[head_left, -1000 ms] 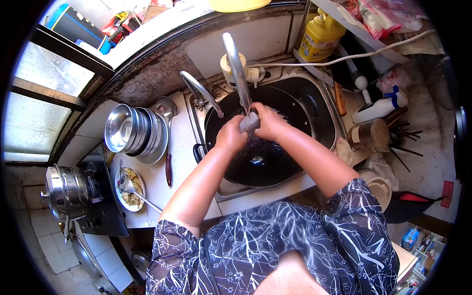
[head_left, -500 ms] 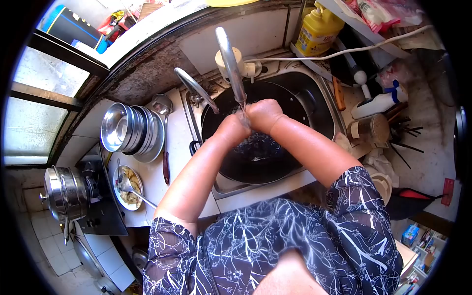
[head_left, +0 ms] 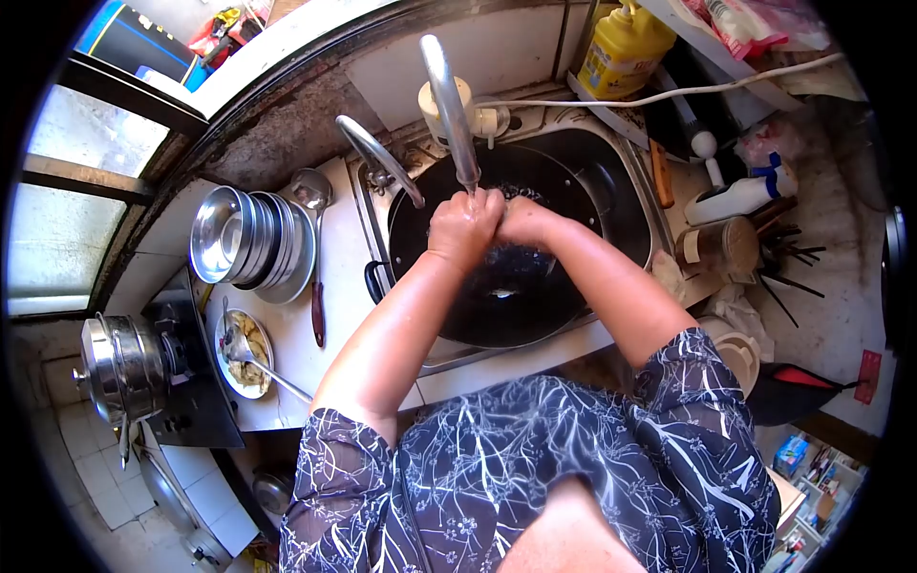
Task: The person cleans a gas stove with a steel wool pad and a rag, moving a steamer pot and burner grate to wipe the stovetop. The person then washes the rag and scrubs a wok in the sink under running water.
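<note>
My left hand (head_left: 462,230) is closed beneath the tall metal faucet (head_left: 449,115), with water running over its knuckles. Pressed against it, my right hand (head_left: 524,222) is closed too, its fingertips hidden. Whatever lies between the hands, if anything, cannot be made out. Below them a large black wok-like pan (head_left: 458,320) sits in the sink (head_left: 630,172), with dark water in its bottom. A second, thinner curved spout (head_left: 377,158) arches over the pan's left side.
Left on the counter are stacked metal bowls (head_left: 222,234), a ladle (head_left: 318,258) and a plate of food (head_left: 250,377) with a spoon. A steamer pot (head_left: 119,368) stands farther left. At the right are a yellow jug (head_left: 621,57), a white bottle (head_left: 735,202) and a jar (head_left: 721,246).
My left hand has risen under the faucet and now takes the stream. My right hand has dropped slightly and shifted right, beside it. The view has moved slightly.
</note>
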`<state>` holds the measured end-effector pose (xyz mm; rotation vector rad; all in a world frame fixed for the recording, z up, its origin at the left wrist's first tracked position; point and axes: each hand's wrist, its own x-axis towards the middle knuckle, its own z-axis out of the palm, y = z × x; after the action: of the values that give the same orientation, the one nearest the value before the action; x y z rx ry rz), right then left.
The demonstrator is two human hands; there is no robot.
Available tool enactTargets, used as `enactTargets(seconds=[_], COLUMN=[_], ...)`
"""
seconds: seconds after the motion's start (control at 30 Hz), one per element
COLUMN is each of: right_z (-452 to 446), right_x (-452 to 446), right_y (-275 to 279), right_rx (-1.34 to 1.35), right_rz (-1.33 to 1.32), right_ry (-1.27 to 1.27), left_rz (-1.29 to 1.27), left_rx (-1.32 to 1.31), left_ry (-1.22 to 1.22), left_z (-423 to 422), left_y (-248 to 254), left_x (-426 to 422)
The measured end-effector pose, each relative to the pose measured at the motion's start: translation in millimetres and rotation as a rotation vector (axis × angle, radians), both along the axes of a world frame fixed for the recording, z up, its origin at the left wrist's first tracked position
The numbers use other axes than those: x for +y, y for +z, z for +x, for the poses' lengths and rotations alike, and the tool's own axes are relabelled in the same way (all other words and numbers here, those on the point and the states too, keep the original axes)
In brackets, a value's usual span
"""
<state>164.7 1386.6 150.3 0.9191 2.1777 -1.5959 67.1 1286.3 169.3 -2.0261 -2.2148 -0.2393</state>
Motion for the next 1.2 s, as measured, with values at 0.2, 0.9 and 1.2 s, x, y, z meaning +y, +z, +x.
enactTargets(seconds=[0.2, 0.9, 1.2], right_z=[8.8, 117.0, 118.3], right_x=[6.0, 69.9, 60.9], right_y=[-14.5, -56.1, -64.4], right_rx=[0.247, 0.351, 0.414], right_rz=[-0.317, 0.221, 0.063], right_ry=[-0.162, -0.846, -0.989], left_rz=[-0.137, 0.251, 0.316], left_rx=[-0.299, -1.68, -1.793], left_ry=[0.209, 1.028, 0.94], left_z=[-6.4, -51.6, -67.4], left_y=[-0.3, 9.8, 44.5], left_x=[-33.6, -138.2, -135.6])
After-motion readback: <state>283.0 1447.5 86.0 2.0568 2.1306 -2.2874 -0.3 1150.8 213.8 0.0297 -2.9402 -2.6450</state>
